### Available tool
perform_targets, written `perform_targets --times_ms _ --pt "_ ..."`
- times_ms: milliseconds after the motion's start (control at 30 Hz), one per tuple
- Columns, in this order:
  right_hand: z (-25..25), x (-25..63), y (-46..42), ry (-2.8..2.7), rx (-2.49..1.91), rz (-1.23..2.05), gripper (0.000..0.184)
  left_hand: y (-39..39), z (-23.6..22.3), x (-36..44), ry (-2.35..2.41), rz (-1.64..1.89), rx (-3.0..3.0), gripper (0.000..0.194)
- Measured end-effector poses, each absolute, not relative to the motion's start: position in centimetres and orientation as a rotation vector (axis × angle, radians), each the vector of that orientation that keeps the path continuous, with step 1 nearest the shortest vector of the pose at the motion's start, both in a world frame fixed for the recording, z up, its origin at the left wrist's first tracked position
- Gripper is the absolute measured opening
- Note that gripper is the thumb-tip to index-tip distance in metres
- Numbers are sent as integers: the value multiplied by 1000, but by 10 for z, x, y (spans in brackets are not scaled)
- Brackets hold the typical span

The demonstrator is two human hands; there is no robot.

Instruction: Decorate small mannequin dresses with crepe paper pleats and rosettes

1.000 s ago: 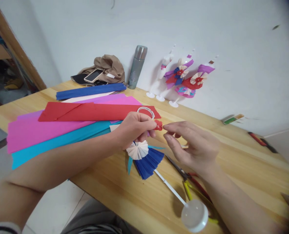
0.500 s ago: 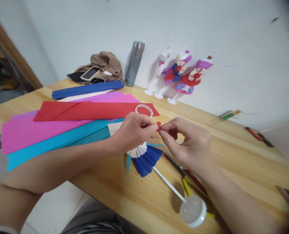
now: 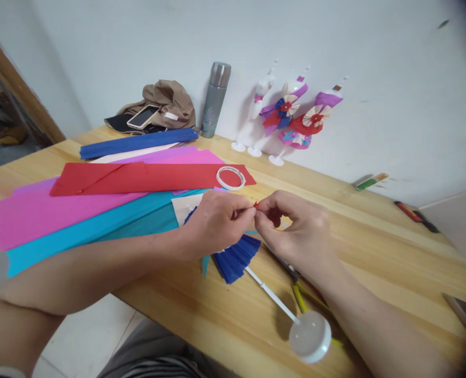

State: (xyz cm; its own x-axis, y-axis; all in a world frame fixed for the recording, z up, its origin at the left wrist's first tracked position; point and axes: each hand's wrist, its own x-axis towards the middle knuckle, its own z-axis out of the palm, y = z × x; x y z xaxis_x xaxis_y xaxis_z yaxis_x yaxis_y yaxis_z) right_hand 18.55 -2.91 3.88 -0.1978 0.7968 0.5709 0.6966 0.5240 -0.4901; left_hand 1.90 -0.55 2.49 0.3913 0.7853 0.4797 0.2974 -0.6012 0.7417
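Between my fingertips is a small red paper flower point(image 3: 256, 205), mostly hidden now. My left hand point(image 3: 217, 220) pinches it from one side, and my right hand point(image 3: 292, 223) closes thumb and forefinger on its other side. Under my left hand lies a small mannequin stand dressed in a pleated blue paper skirt point(image 3: 239, 257). Its thin white pole leads to a round white base point(image 3: 310, 336) near the table's front edge. Scissors with yellow and red handles point(image 3: 300, 299) lie partly hidden beneath my right forearm. A roll of tape point(image 3: 230, 178) rests on folded red paper point(image 3: 146, 177).
Pink paper point(image 3: 60, 215) and turquoise paper point(image 3: 99, 233) spread over the table's left. Behind stand a grey flask point(image 3: 216, 100), a brown cap point(image 3: 170, 102) with a phone point(image 3: 143, 116), and dressed mini mannequins point(image 3: 286, 113). A red-and-black cutter point(image 3: 416, 216) lies at the right.
My right hand has moved left to meet my left hand, and its fingers have closed on the red paper flower. The flower has turned and shows far less. The view has shifted slightly.
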Motion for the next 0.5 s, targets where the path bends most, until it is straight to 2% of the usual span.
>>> perform_targets --times_ms 267,500 --pt "39 184 -26 -1718 -1230 543 13 -5 25 20 958 1083 1880 27" --pt "40 182 -22 -1516 -1213 818 10 -5 27 21 897 1058 1686 28"
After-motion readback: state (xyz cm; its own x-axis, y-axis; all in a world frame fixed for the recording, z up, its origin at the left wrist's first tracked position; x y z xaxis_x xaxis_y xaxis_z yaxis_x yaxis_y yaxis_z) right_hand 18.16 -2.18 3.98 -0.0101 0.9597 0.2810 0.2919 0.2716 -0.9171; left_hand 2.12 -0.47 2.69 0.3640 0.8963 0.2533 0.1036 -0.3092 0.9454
